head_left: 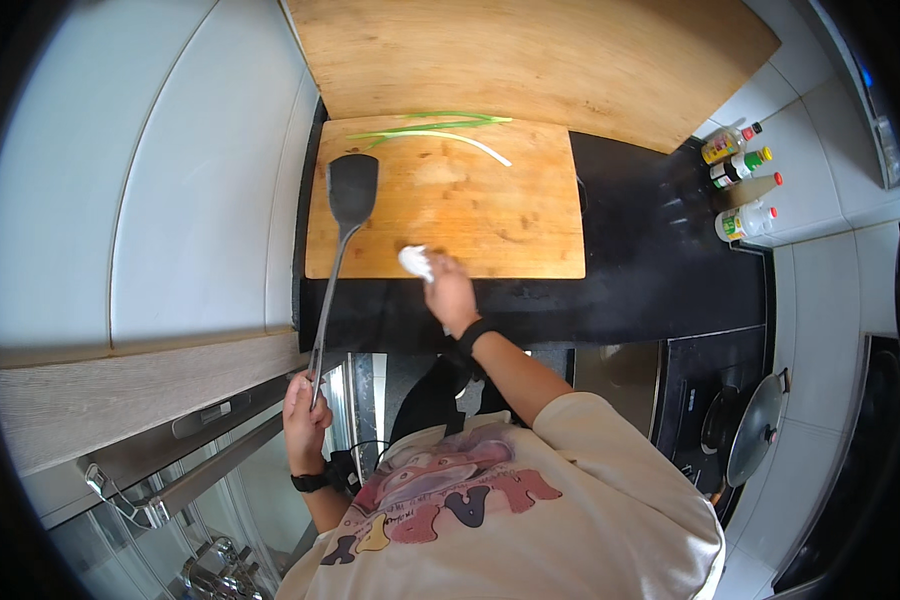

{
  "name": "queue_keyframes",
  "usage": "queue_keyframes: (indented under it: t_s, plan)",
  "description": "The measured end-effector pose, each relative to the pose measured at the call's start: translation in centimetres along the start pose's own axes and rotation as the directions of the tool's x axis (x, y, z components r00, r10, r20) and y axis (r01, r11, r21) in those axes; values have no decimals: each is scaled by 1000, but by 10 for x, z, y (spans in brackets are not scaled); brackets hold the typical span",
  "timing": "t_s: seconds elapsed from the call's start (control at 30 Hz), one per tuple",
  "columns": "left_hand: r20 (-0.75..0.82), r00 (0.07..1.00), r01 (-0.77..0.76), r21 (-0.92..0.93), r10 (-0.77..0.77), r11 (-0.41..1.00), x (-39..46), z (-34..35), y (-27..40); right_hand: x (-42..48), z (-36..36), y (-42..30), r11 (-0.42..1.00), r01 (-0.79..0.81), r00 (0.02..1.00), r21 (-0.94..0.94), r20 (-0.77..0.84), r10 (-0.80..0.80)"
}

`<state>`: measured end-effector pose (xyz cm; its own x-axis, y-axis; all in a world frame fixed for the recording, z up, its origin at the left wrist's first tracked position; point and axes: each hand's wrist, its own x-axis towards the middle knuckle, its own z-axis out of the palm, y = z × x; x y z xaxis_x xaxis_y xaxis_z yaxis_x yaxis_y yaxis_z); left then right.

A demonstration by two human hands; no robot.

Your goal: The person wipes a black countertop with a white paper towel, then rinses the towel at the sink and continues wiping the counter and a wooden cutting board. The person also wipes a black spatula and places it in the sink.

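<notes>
My left hand grips the metal handle of a spatula, whose dark, broad blade hangs over the left part of a wooden cutting board. At the board's near edge, my right hand, slightly blurred, holds a crumpled white cloth or tissue. Several green onion stalks lie along the far side of the board, their white ends pointing right.
Behind the board stands a large wooden panel. Several sauce bottles line the tiled wall at the right. A lidded pan rests on the stove at the lower right. Left is a white tiled wall.
</notes>
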<state>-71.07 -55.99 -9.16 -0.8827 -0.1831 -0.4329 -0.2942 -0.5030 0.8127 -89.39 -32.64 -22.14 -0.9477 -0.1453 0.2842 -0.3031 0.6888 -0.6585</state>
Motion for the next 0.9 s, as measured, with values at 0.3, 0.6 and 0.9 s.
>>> queue_keyframes:
  t_s: [0.3, 0.6, 0.9]
  plan:
    - [90, 995, -44, 58, 39, 997, -5, 1, 9, -73, -25, -10, 247, -556, 825, 794, 488, 286]
    - [434, 892, -19, 323, -130, 946, -13, 56, -2, -178, -251, -15, -624, -74, 870, 778, 356, 340]
    - [791, 404, -191, 564, -459, 804, -126, 141, -31, -472, -296, -160, -445, 529, 796, 722, -241, 556]
